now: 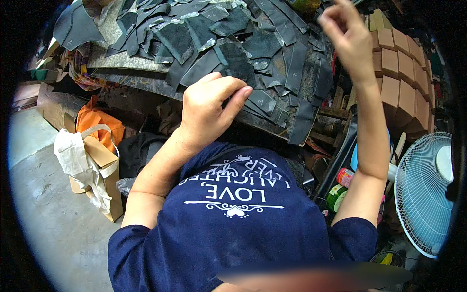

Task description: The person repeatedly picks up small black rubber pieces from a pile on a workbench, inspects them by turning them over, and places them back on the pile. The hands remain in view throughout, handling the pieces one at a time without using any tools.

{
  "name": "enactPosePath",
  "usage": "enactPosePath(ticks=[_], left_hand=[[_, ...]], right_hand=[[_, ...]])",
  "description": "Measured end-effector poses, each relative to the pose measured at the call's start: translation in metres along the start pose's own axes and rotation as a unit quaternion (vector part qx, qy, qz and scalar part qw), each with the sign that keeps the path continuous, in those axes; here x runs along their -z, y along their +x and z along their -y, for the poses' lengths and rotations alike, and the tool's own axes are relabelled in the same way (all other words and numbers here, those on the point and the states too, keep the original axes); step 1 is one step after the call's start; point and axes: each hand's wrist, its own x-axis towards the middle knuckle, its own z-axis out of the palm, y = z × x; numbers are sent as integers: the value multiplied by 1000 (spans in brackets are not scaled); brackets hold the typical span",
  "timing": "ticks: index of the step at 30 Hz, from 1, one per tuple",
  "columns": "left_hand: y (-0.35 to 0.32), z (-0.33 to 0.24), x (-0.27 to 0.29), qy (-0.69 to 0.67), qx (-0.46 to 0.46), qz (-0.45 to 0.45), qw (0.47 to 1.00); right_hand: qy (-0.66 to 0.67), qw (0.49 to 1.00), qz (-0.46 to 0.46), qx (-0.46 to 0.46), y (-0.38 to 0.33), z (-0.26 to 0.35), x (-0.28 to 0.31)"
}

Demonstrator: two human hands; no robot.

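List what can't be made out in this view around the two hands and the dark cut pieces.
- Head view: what the left hand pinches, too thin to tell.
- Whether the raised right hand holds anything: fingertips blurred, near the top edge.
- Table surface: buried under dark cut pieces.
- Lower edge: blurred strip hides the shirt.

leather pieces (233, 53): dark, matt (some rough-backed) | shirt (233, 219): navy cloth | fan (424, 192): white plastic

Left hand (209, 109) pinching dark leather piece (238, 61); right hand (346, 36) raised above bench (131, 61).
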Motion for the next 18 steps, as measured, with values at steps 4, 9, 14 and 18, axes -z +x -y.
enactPosePath(ticks=[4, 9, 14, 18], left_hand=[[1, 2, -5, 21, -13, -6, 1000], [3, -2, -11, 32, -37, 9, 999], [6, -6, -13, 26, -38, 25, 999], [6, -8, -14, -6, -18, 29, 999]], right_hand=[[-8, 994, 104, -21, -51, 13, -17], [-93, 988, 108, 59, -89, 20, -34], [55, 987, 115, -94, -98, 14, -30], [129, 985, -12, -113, -86, 1, -13]])
